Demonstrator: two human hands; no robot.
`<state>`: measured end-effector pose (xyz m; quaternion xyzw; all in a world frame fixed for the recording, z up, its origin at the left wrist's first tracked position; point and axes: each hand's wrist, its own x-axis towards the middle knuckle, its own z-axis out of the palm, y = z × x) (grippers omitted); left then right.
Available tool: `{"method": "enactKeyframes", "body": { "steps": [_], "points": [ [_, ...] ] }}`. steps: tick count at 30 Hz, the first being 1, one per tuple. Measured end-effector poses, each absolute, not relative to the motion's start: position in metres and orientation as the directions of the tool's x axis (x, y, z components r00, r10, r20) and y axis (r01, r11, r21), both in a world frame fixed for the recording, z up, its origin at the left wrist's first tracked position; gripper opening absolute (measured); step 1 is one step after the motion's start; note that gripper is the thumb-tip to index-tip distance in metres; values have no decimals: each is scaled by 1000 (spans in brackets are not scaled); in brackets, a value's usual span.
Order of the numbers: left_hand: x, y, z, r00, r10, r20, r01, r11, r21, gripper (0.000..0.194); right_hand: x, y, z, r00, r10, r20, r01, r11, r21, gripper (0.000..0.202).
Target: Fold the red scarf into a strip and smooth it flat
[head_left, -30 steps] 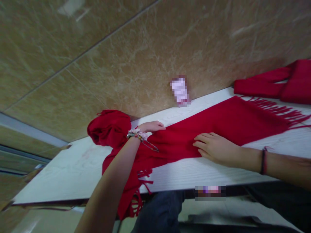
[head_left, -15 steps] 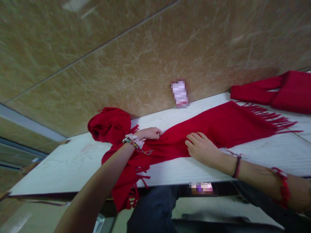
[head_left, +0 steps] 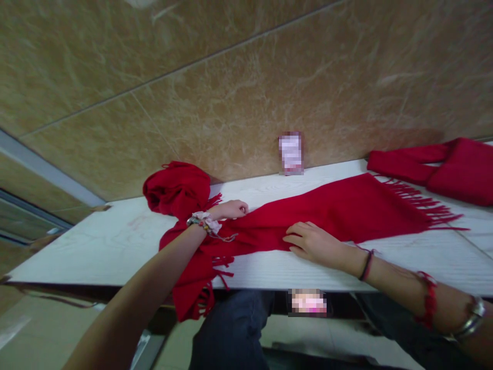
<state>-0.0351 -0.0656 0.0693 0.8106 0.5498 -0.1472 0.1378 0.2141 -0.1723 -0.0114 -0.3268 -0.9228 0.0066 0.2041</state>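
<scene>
A red fringed scarf (head_left: 339, 205) lies stretched along a white wood-grain bench top (head_left: 96, 241), its right part flat and its left part gathered. My left hand (head_left: 230, 209) is closed at the far edge of the scarf's narrower part, fingers curled against the cloth. Near the front edge of the same scarf rests my right hand (head_left: 314, 242), palm down with its fingers stretched over the fabric. A bundled red scarf (head_left: 177, 187) sits behind my left wrist. Red fringed cloth (head_left: 194, 288) hangs over the bench's front edge under my left forearm.
Folded red cloth (head_left: 460, 172) lies at the right against the marbled tan wall (head_left: 215, 113). A blurred pinkish card-like object (head_left: 291, 153) leans on the wall. Another blurred rectangle (head_left: 308, 301) shows below the front edge, near my dark trousers (head_left: 231, 334).
The camera view has shifted slightly. My right hand has slid a little left toward the scarf's front edge; my left hand stays at the far edge.
</scene>
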Motion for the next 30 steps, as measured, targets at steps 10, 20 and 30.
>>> {"method": "enactKeyframes", "body": {
  "steps": [10, 20, 30],
  "points": [
    [-48, -48, 68, 311, 890, -334, 944, -330, 0, 21, 206, -171, 11, -754, 612, 239, 621, 782, -42, 16],
    [-70, -43, 78, 284, 880, -380, 948, -198, 250, 34, 196, -168, 1, -718, 639, 275, 646, 759, -79, 25],
    [-74, -55, 72, 437, 713, -549, 897, -302, 322, 31, 198, -167, 0, -724, 600, 340, 620, 782, -61, 22]
  ]
}}
